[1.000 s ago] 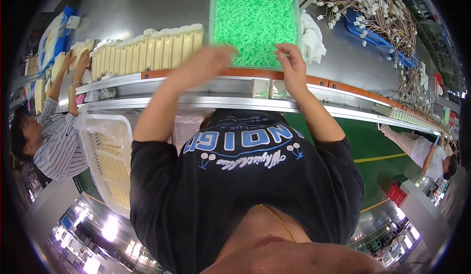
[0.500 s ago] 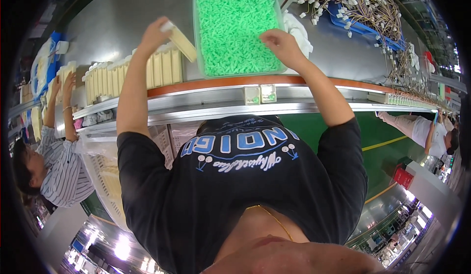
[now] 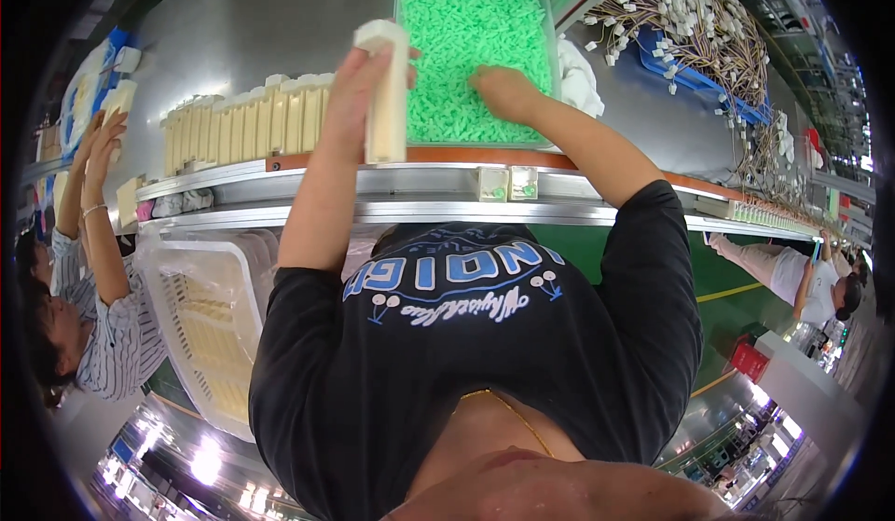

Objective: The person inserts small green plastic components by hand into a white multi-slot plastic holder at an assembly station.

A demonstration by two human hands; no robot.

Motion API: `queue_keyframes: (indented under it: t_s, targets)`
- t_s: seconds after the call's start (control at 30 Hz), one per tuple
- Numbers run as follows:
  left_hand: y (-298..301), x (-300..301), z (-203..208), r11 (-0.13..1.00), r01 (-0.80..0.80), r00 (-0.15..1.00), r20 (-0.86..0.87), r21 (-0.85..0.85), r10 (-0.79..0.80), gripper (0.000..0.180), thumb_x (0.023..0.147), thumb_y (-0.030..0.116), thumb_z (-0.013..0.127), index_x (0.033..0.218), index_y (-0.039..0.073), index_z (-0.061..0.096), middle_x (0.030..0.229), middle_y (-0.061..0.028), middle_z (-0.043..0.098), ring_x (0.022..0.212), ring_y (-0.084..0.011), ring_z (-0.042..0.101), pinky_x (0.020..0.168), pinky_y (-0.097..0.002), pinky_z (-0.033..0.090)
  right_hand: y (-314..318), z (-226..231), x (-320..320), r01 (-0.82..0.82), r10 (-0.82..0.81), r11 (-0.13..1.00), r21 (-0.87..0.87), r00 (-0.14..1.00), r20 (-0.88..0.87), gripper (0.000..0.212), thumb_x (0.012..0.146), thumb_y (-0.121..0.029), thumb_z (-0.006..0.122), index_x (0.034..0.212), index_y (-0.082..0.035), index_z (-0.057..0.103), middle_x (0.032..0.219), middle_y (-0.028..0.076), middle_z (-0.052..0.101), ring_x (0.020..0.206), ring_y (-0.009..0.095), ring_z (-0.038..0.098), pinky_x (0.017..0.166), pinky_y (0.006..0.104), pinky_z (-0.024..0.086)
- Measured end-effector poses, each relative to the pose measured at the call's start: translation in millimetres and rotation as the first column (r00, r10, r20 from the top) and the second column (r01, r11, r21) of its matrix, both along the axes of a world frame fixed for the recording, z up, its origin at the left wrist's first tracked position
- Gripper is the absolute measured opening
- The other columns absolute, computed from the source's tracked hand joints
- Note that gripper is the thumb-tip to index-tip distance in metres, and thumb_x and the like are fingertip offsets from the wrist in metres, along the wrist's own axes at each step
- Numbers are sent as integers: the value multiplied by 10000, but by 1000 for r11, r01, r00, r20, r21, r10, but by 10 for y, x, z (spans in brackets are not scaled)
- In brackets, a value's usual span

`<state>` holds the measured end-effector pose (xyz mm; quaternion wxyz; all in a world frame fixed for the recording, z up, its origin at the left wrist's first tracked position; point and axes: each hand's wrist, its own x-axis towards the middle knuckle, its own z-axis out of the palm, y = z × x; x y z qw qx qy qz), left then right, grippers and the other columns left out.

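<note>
in the head view, the left hand point(image 3: 351, 90) had its grip clamped on 1 upright cream housing point(image 3: 388, 111) at the left edge of a translucent tub point(image 3: 552, 46). the right hand point(image 3: 508, 95) was over green plastic pieces point(image 3: 466, 18) inside, its grip impossible to judge. more housings point(image 3: 252, 122) lined the counter point(image 3: 252, 27).

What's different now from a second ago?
The left hand, which showed no block then, now grips a cream block, swung rightward to the bin's left edge. The right hand has moved left, its fingertips down at the green pieces; whether it holds any, I can't tell. The bin and the blue tray look the same.
</note>
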<state>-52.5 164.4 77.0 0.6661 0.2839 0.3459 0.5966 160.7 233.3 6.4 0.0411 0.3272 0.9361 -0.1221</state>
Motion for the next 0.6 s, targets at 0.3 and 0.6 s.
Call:
queue_keyframes:
  t_s: [0.3,0.6]
  targets:
    - [-168,342,5,908,228,964,-46,-351,-260,407,844,361,494,984,-21,499,783,-130,598,604,-145,552,546,-242,470,-25,107,38,50,-62,994,-97,990,-129,167,676,-3,474,830,-26,535,775,175,555,752,332,553,633,419,443]
    - [-176,349,-204,843,280,960,154,-459,-235,411,813,404,527,931,11,505,747,-138,587,645,-214,587,600,-311,500,-259,305,136,246,-258,936,-254,966,-16,112,677,-9,466,763,-13,538,727,196,564,713,349,552,612,427,429]
